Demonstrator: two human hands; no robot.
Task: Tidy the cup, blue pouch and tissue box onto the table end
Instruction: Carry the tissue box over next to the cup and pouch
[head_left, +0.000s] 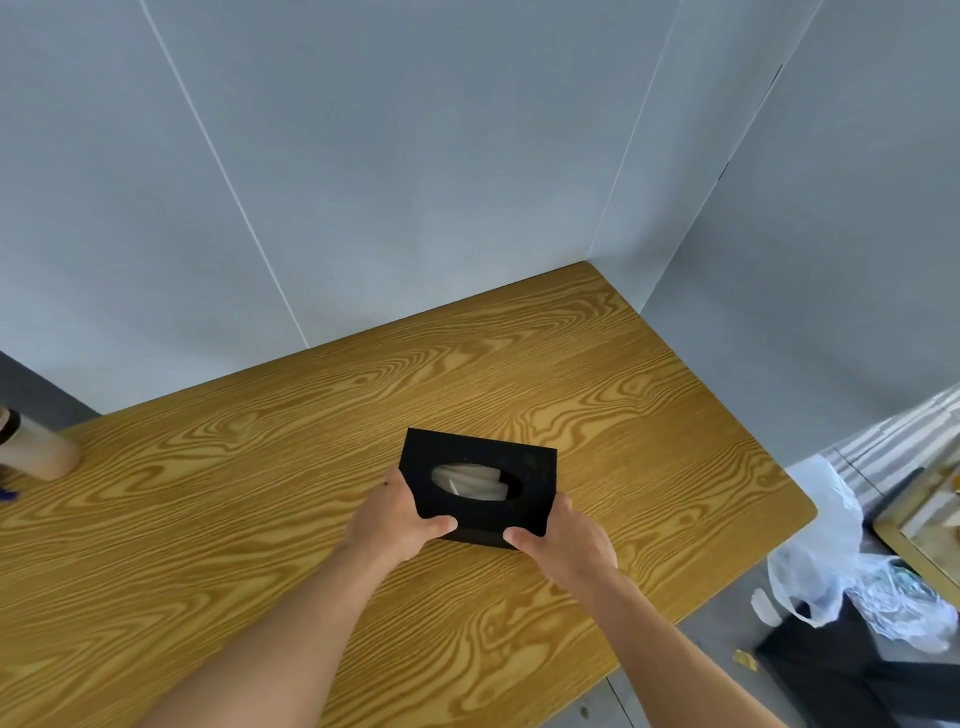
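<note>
A black tissue box with white tissue showing in its oval slot rests on the wooden table, right of centre. My left hand grips its near left corner, thumb on top. My right hand grips its near right corner. A beige cup with a dark band lies at the far left edge of the view. Just below the cup, a small dark blue sliver, possibly the pouch, shows at the frame edge.
Grey wall panels close off the table's far side and right corner. Past the table's right end, a white plastic bag sits on a black bin, with a framed board beside it.
</note>
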